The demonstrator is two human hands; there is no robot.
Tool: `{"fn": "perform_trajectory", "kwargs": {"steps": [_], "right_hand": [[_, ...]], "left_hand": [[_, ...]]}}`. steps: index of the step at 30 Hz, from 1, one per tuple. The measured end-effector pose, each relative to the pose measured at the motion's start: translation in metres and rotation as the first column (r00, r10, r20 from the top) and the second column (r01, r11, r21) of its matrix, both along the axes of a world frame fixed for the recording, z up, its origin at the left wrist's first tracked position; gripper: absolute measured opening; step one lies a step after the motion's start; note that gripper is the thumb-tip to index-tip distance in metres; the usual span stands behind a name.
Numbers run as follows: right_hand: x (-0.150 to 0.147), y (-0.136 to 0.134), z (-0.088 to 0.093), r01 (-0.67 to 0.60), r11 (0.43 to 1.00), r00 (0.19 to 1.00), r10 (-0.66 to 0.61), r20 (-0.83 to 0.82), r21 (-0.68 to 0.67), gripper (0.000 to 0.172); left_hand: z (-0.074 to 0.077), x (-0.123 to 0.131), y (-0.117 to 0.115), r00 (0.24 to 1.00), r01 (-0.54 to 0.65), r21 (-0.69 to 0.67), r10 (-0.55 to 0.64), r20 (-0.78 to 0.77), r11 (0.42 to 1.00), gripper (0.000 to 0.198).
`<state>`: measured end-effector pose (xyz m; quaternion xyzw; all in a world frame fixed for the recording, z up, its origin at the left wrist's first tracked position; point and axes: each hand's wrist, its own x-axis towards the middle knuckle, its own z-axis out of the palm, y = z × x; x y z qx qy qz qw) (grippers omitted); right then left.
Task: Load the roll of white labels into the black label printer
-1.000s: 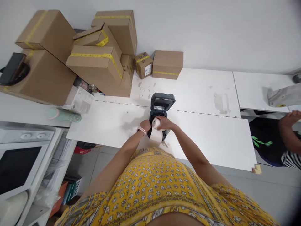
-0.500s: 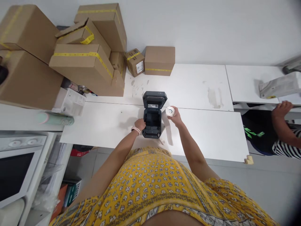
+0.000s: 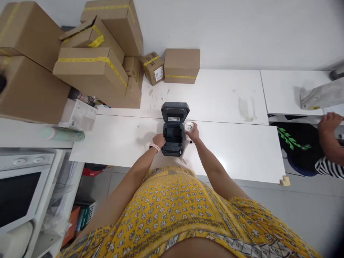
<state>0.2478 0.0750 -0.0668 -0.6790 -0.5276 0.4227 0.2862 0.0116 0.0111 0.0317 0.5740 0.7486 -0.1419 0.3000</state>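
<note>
A dark grey label printer (image 3: 173,149) stands on the white table with its lid (image 3: 175,106) tipped back and its bay bare. My left hand (image 3: 159,140), with a pale pink band on the wrist, is closed over the printer's left side wall. Just off the right side, my right hand (image 3: 194,132) grips a white label roll (image 3: 189,127), whose round end with the core faces up. The fingertips of both hands are partly hidden. A small dark round piece (image 3: 191,142) shows below the roll; what it is I cannot tell.
Taped cardboard boxes (image 3: 86,68) are stacked at the back left, and a smaller box (image 3: 182,64) stands behind the printer. A green bottle (image 3: 63,135) lies at the left. Another person's hand (image 3: 330,122) is at the far right, near a pale box (image 3: 322,96).
My right hand has moved left with the label roll, up against the printer's right side. The hanging label strip is now mostly out of sight. My left hand stays at the printer.
</note>
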Motion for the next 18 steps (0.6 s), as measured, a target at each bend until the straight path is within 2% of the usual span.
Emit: {"fn": "perform_trajectory", "kwargs": {"steps": [2,5,8,10,12,15,18], "right_hand": [[0.011,-0.011,-0.006,-0.015,1.0,0.994,0.014,-0.113,-0.006,0.081],[0.035,-0.038,-0.014,0.018,0.999,0.977,-0.027,-0.214,-0.047,0.073],[0.047,-0.07,-0.02,-0.028,0.997,0.985,0.015,-0.173,-0.075,0.059],[0.043,-0.086,-0.023,-0.1,0.991,0.986,0.087,-0.139,-0.085,0.054],[0.031,-0.095,-0.023,-0.094,0.99,0.991,0.083,-0.104,-0.106,0.047],[0.018,-0.099,-0.013,0.007,0.992,0.998,-0.015,-0.069,-0.122,0.039],[0.02,-0.103,0.011,0.013,0.996,0.993,-0.023,-0.118,-0.085,0.045]], "left_hand": [[-0.003,-0.001,0.0,1.0,0.019,0.022,-0.018,-0.013,1.0,0.032],[-0.007,-0.002,0.0,1.0,0.024,0.036,-0.024,-0.013,0.999,0.032],[-0.01,-0.002,0.0,1.0,0.018,0.044,-0.018,-0.001,0.999,0.031],[-0.011,-0.002,0.0,1.0,0.018,0.049,-0.019,0.005,0.999,0.031],[-0.013,-0.003,-0.001,1.0,0.018,0.053,-0.018,0.005,0.998,0.031],[-0.017,-0.005,-0.004,1.0,0.017,0.069,-0.018,0.004,0.997,0.032],[-0.021,-0.007,-0.005,0.999,0.037,0.087,-0.039,0.017,0.995,0.033]]}}
